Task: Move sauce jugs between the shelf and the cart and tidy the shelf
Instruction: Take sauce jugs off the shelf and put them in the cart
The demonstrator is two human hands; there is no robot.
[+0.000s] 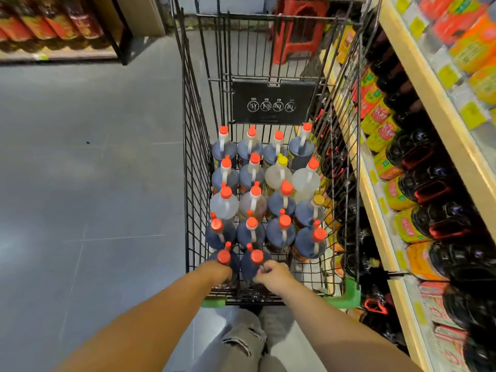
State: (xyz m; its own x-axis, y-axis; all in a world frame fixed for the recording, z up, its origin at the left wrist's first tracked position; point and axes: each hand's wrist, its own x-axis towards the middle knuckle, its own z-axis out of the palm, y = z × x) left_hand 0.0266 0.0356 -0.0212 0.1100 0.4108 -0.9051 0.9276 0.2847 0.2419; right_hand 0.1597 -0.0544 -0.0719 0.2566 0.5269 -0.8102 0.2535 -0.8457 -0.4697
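A black wire cart (pixel 193 162) stands in front of me, packed with several upright sauce jugs, mostly dark with red caps, a few pale ones (pixel 277 173) among them. Both my hands reach into the cart's near end. My left hand (pixel 218 272) grips the handle side of the nearest left dark jug (pixel 224 257). My right hand (pixel 273 273) holds the handle of the dark jug (pixel 255 260) beside it. The shelf (pixel 375 200) on the right carries rows of dark jugs with yellow and red labels.
Grey tiled floor (pixel 94 170) lies open to the left of the cart. A red plastic stool (pixel 298 28) stands beyond the cart's far end. Another shelf with red-labelled bottles (pixel 48 25) is at the far left. The cart's green corner bumper (pixel 351 294) sits close to the shelf.
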